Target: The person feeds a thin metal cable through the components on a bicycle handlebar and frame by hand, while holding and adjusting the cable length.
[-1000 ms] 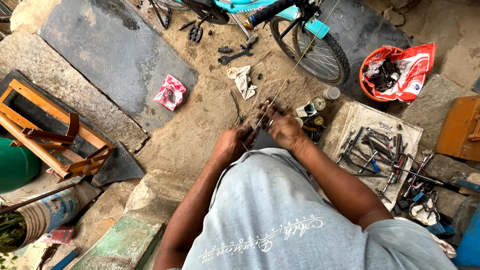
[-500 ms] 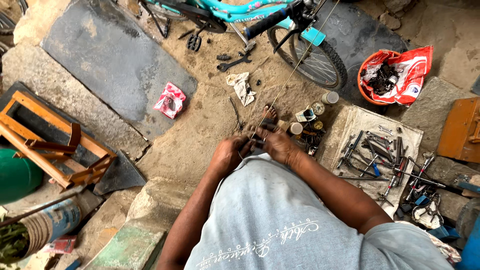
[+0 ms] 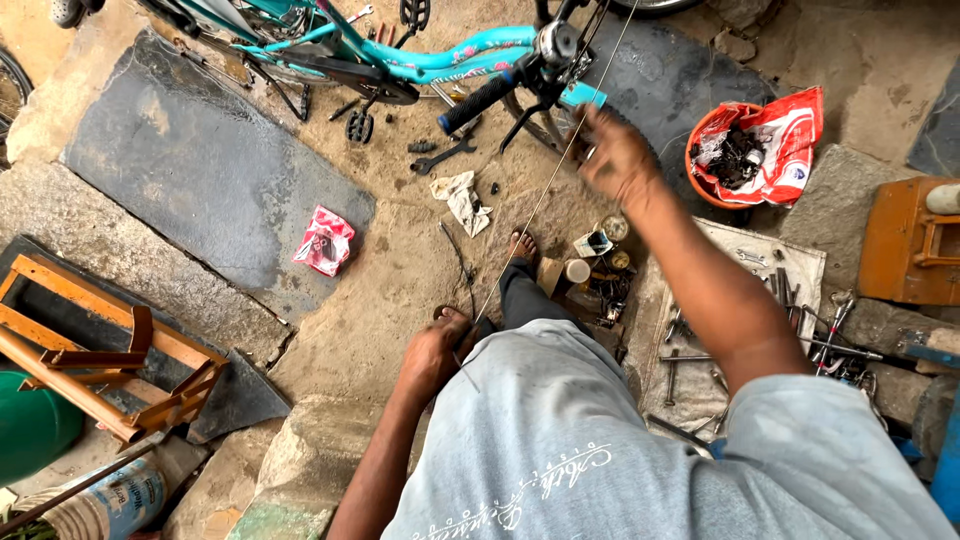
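Note:
I sit on the ground facing a turquoise bicycle (image 3: 450,55) lying at the top of the head view. A thin steel wire (image 3: 530,215) runs taut from my lap up past the black handlebar grip (image 3: 475,100). My right hand (image 3: 615,155) is raised near the handlebar, blurred, with its fingers closed around the wire. Low by my knee, my left hand (image 3: 438,352) is closed on the bottom end of a curved black cable housing (image 3: 465,270), where the wire meets it. My bare foot (image 3: 522,247) rests just beyond.
A flat tray of spanners and rods (image 3: 745,300) lies to the right, with small jars (image 3: 592,245) beside it. An orange basin with a red-and-white bag (image 3: 755,150), a rag (image 3: 462,198), a wrench (image 3: 445,155), a red packet (image 3: 323,240) and an orange wooden frame (image 3: 100,360) lie around.
My right hand has left the left hand at my lap and risen towards the handlebar, drawing the wire out taut. The left hand stays low on the housing.

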